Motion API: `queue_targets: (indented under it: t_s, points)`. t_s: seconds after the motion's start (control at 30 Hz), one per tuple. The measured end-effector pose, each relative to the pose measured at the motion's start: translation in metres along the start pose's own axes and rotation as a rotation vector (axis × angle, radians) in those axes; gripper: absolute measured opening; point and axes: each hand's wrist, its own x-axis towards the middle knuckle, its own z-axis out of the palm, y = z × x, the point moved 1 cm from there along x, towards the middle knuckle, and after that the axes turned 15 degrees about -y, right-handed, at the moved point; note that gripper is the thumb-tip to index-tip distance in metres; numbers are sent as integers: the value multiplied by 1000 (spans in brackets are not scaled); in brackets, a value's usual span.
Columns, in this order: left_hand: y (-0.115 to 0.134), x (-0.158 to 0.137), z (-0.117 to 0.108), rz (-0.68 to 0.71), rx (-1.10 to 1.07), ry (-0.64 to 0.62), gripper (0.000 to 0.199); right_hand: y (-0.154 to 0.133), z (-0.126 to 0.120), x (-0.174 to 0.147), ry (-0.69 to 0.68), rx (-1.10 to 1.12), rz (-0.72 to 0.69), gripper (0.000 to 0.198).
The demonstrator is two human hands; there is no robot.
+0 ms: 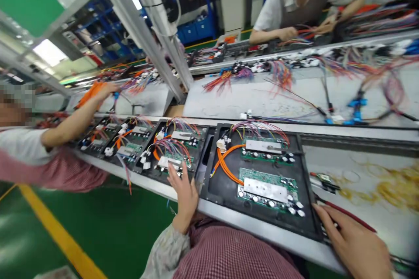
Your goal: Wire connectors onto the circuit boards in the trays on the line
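Observation:
A black tray (225,200) lies in front of me, with two green circuit boards in it. The lower board (266,189) and the upper board (265,146) each carry a silver metal plate. Thick orange wires (225,165) loop at their left, and thin coloured wires (262,126) arch over the upper board. My left hand (186,196) is open, fingers spread, by the near right corner of the neighbouring tray (193,170). At the right edge of the black tray rests my right hand (356,239), its visible fingers stretched out; some fingers are hidden.
Red-handled pliers (350,216) and a small tool (324,178) lie right of the tray, near yellow wire scraps (389,187). More trays run leftward, where a co-worker's arm (72,117) reaches across. Another person (284,13) handles wires opposite. A metal post (170,48) rises behind.

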Motion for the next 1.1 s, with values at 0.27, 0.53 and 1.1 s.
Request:
queue_targets:
  t_s: [0.27,0.53,1.1]
  points:
    - [65,11,-10,472,-37,-344,83,-17,-9,11,7,-14,54,53]
    - [68,12,1,630,220,-374,89,5,-107,75,40,31,143,49]
    - [55,27,-10,418,-109,-438,64,31,-151,335,32,-167,210,69]
